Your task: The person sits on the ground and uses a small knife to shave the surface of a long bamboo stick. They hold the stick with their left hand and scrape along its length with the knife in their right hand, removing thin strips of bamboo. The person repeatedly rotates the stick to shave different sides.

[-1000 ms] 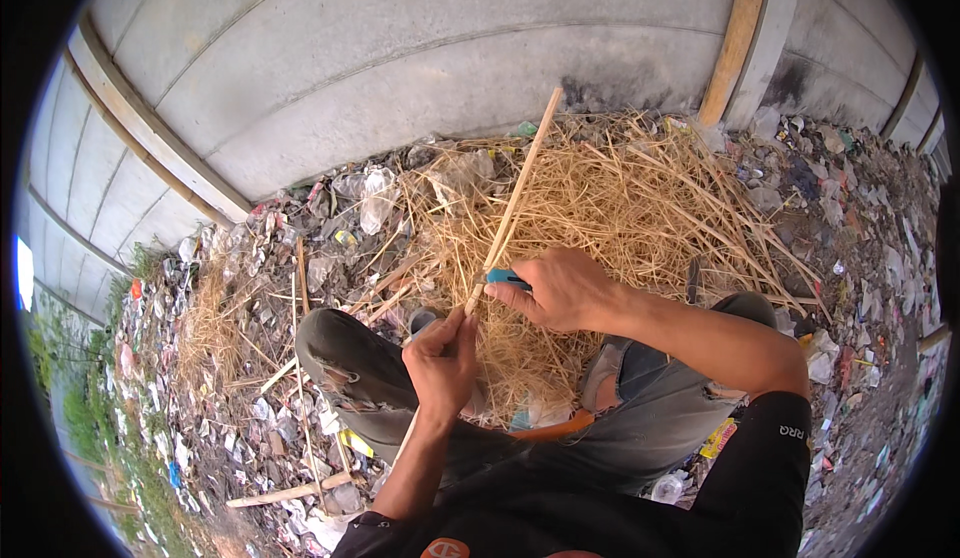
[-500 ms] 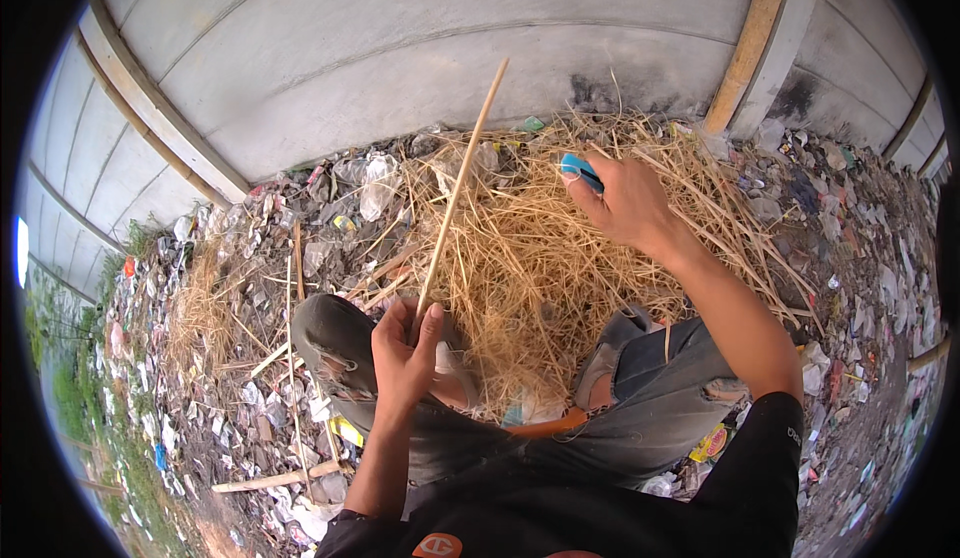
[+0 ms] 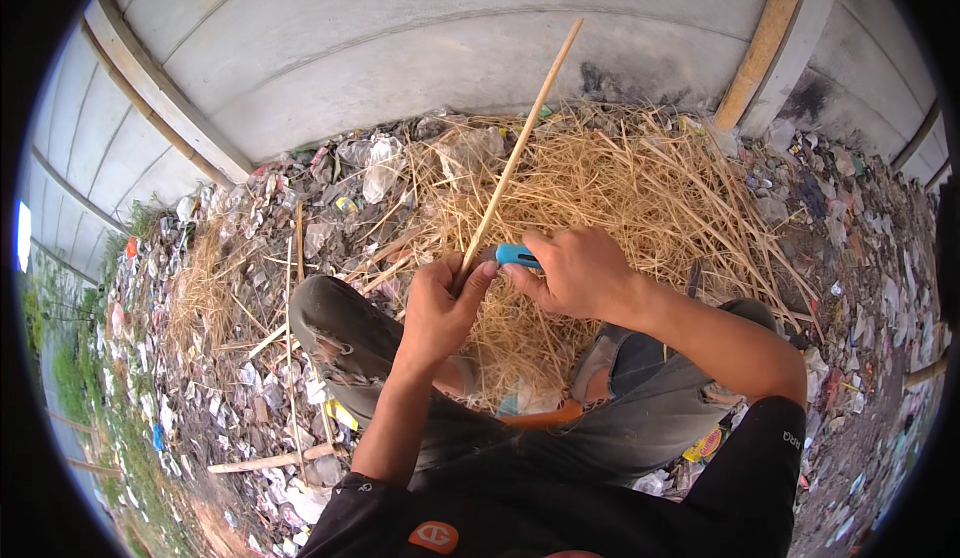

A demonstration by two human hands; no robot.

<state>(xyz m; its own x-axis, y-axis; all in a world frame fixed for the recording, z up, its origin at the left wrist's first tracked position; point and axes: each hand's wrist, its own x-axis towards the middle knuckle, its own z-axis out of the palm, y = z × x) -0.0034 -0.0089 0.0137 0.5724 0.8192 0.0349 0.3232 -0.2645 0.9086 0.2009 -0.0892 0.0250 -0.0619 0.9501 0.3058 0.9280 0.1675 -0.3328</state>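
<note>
My left hand (image 3: 440, 308) is closed round the lower part of a long, pale bamboo stick (image 3: 522, 148), which slants up and away to the right. In my right hand (image 3: 580, 273) is a utility knife (image 3: 516, 256) with a blue handle. Its short blade lies against the stick just above my left fingers; the exact contact is hard to make out. Both hands meet in front of my bent knees. Below and beyond them spreads a heap of straw-coloured shavings (image 3: 620, 208).
A grey panel wall (image 3: 450, 68) with a wooden post (image 3: 765, 43) stands close ahead. Plastic litter (image 3: 385, 168) covers the ground around the shavings. Several loose sticks lie at the left, one thick piece (image 3: 270, 461) near my knee. Something orange (image 3: 545, 416) sits between my feet.
My right hand has come down and left with the knife, from over the shavings to the stick. My left hand has moved up and right, and the stick leans further right.
</note>
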